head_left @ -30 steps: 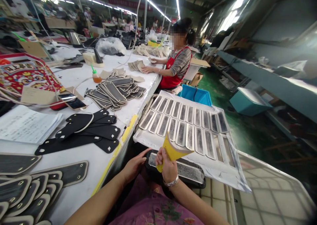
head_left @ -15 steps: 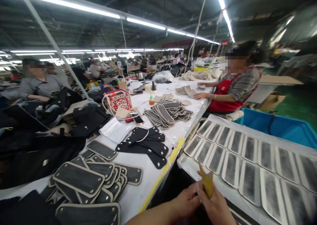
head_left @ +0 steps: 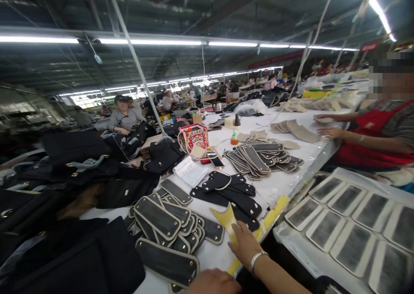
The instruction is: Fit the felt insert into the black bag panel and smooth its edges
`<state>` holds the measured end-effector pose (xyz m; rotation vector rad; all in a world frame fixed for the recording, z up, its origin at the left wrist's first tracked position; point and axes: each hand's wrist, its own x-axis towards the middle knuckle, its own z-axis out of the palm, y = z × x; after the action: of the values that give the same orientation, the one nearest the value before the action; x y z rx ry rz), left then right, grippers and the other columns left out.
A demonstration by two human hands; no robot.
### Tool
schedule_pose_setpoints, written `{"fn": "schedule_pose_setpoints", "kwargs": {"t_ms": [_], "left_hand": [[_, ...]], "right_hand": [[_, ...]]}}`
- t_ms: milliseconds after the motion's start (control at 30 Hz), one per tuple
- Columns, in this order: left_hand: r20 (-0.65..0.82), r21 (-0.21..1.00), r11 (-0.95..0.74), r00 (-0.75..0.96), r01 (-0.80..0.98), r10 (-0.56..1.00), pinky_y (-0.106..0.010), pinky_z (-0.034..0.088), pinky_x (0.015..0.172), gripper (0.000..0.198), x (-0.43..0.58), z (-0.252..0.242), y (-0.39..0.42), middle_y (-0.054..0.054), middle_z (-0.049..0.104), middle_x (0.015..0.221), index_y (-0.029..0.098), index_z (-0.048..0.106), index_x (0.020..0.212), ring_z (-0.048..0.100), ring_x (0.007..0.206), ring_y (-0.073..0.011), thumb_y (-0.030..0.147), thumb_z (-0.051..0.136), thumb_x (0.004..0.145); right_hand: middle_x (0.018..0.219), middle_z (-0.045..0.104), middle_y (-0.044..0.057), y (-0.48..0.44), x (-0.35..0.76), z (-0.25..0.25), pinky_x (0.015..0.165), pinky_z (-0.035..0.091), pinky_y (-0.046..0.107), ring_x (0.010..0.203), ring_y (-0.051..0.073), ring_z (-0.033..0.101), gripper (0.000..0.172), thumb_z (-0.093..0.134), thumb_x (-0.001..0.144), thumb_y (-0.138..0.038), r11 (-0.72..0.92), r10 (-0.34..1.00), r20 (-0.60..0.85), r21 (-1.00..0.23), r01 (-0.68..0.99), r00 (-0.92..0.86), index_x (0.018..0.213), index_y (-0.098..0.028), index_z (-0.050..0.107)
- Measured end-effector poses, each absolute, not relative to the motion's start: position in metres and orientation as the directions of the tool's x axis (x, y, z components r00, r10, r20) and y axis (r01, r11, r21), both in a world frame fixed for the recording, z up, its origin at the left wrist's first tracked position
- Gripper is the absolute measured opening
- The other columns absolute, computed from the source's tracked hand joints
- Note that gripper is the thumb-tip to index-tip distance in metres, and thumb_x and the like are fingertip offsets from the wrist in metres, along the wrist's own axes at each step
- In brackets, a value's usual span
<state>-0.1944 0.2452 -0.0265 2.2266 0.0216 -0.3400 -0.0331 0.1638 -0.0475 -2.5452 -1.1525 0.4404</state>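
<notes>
My right hand (head_left: 244, 241), with a silver bracelet at the wrist, grips a curved yellow piece (head_left: 225, 219) over the table's edge. Low in the view, my left hand (head_left: 213, 282) is partly cut off by the frame, beside the nearest dark panel; its fingers are blurred and hard to make out. A loose pile of dark panels (head_left: 157, 217) with pale rims and metal studs lies to the left. Black strap pieces (head_left: 231, 190) are just beyond the yellow piece.
Rows of pale-rimmed panels (head_left: 354, 246) cover a side table at right. A person in a red apron (head_left: 375, 134) sits beyond it. Black bags (head_left: 77, 246) fill the left. Farther back are a glue bottle (head_left: 234, 138), a patterned bag (head_left: 196, 137) and a phone (head_left: 215, 159).
The view has turned left. My hands, together before, are now apart; my right hand has carried the yellow piece from beside the panel rows to over the white table, and my left hand is lower.
</notes>
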Motion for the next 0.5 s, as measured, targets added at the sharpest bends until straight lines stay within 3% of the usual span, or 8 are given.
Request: {"fn": "schedule_pose_setpoints", "kwargs": {"t_ms": [33,100,167,233,333,433,500], "left_hand": [[-0.269,0.611,-0.77,0.963,0.184,0.016,-0.046,0.035,0.094,0.034,-0.206,-0.017,0.262,-0.011,0.058,0.111,0.022,0.06,0.11,0.05,0.107,-0.031,0.021,0.056,0.076],[-0.213,0.371,-0.888,0.955,0.273,0.205,-0.042,0.032,0.098,0.058,-0.23,0.001,0.295,-0.01,0.051,0.12,0.02,0.053,0.118,0.045,0.111,-0.0301,0.023,0.07,0.062],[-0.22,0.199,-0.904,0.916,0.378,0.335,-0.04,0.033,0.096,0.053,-0.248,0.01,0.322,-0.01,0.052,0.117,0.018,0.054,0.113,0.044,0.108,-0.0282,0.018,0.068,0.062],[-0.247,0.122,-0.913,0.903,0.39,0.352,-0.038,0.035,0.09,0.033,-0.258,0.012,0.339,-0.008,0.055,0.105,0.017,0.058,0.098,0.047,0.101,-0.0257,0.013,0.061,0.065],[-0.194,0.217,-0.929,0.946,0.299,0.259,-0.032,0.036,0.08,0.009,-0.26,0.012,0.344,-0.004,0.054,0.092,0.016,0.05,0.077,0.048,0.09,-0.0202,0.011,0.054,0.071],[-0.09,0.501,-0.849,0.986,0.167,0.14,-0.027,0.035,0.077,0.013,-0.251,0.023,0.334,-0.002,0.053,0.094,0.016,0.042,0.071,0.047,0.087,-0.0153,0.017,0.054,0.077],[-0.111,0.686,-0.717,0.992,0.126,0.068,-0.023,0.036,0.07,0.016,-0.238,0.033,0.321,0.001,0.053,0.084,0.016,0.043,0.074,0.046,0.077,-0.0124,0.024,0.055,0.08]], "right_hand": [[0.137,0.037,0.023,0.162,-0.037,-0.049,0.107,0.027,0.041,0.127,0.032,0.033,0.057,0.057,0.076,-0.02,-0.617,0.776,-0.14,-0.376,0.692,0.615,0.129,-0.002,0.046],[0.136,0.039,0.02,0.155,-0.046,-0.048,0.105,0.028,0.044,0.125,0.033,0.036,0.051,0.056,0.077,-0.021,-0.586,0.801,-0.1,-0.335,0.738,0.591,0.126,-0.007,0.05],[0.134,0.041,0.019,0.145,-0.055,-0.046,0.105,0.03,0.044,0.123,0.031,0.04,0.047,0.053,0.079,-0.021,-0.534,0.834,-0.063,-0.338,0.775,0.547,0.125,-0.008,0.051],[0.132,0.043,0.019,0.136,-0.066,-0.044,0.106,0.031,0.041,0.122,0.029,0.041,0.046,0.052,0.08,-0.02,-0.468,0.872,-0.046,-0.376,0.8,0.488,0.124,-0.007,0.052],[0.132,0.043,0.02,0.126,-0.084,-0.043,0.105,0.034,0.041,0.124,0.029,0.039,0.055,0.055,0.076,-0.014,-0.36,0.914,0.03,-0.394,0.845,0.404,0.129,-0.005,0.045],[0.138,0.036,0.02,0.118,-0.097,-0.041,0.103,0.037,0.044,0.126,0.03,0.035,0.069,0.055,0.071,-0.004,-0.233,0.911,0.263,-0.306,0.923,0.317,0.137,-0.01,0.034],[0.141,0.031,0.017,0.109,-0.1,-0.036,0.1,0.04,0.045,0.128,0.029,0.032,0.069,0.049,0.074,0.001,-0.147,0.862,0.449,-0.227,0.963,0.238,0.138,-0.019,0.033]]}}
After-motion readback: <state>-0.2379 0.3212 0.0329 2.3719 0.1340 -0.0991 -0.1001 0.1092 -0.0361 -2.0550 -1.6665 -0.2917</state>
